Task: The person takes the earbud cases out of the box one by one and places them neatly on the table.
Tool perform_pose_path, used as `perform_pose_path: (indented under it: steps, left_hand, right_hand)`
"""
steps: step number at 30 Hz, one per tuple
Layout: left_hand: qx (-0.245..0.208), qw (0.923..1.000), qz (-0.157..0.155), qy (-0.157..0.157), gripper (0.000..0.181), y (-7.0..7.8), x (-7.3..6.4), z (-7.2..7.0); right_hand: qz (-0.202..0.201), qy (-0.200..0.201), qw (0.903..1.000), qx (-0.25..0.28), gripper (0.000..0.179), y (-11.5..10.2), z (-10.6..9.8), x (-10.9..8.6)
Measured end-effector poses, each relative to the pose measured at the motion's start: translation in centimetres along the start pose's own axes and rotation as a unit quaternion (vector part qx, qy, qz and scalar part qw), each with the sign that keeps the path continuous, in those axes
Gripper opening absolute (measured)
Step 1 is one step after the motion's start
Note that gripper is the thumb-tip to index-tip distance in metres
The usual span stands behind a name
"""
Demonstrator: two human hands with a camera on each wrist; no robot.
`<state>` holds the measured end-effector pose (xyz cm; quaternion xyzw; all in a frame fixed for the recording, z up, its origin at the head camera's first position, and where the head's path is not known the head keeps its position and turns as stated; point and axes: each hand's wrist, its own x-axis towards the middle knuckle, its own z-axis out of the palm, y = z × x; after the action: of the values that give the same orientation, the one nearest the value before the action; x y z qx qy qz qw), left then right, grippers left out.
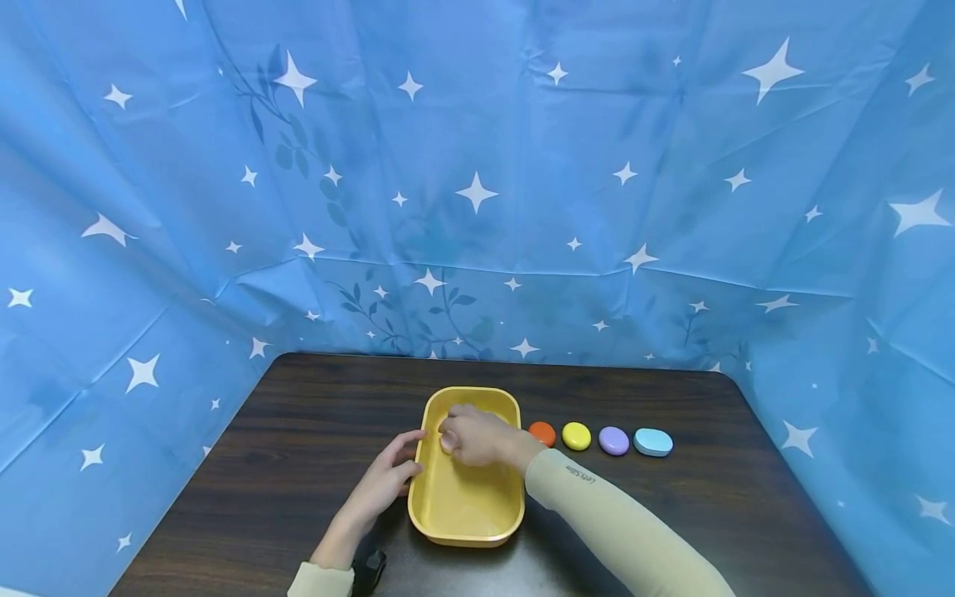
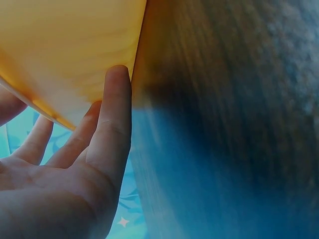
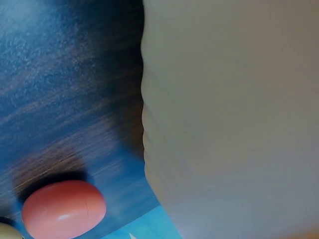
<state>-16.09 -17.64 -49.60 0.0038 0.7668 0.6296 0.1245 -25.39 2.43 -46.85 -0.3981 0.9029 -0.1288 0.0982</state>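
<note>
A yellow rectangular tray [image 1: 467, 506] with rounded corners lies on the dark table. My left hand [image 1: 382, 482] is at its left side, fingers spread and fairly straight, with fingertips against the outer wall [image 2: 55, 45] in the left wrist view. Inside the tray, toward its far half, is my right hand [image 1: 480, 435], its fingers curled about a small pale rounded piece [image 1: 448, 443], mostly covered by the hand. The right wrist view does not show this hand, only a pale sleeve [image 3: 234, 109] and the table.
Right of the tray stands a row of smooth oval pieces: red [image 1: 542, 433], yellow [image 1: 576, 436], purple [image 1: 613, 441] and light blue [image 1: 652, 443]. My right forearm crosses the tray's right rim, close to the red one. A blue starry curtain [image 1: 477, 232] surrounds the wood-grain table [image 1: 321, 414].
</note>
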Motion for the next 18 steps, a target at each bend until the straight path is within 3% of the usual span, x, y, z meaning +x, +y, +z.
perform_pose_path:
  steps: [18]
  left_hand:
    - [0.001, 1.0000, 0.007, 0.004, 0.052, 0.20, -0.31, 0.06]
  right_hand:
    - [0.025, -0.057, 0.9979, -0.018, 0.013, -0.39, 0.53, -0.99]
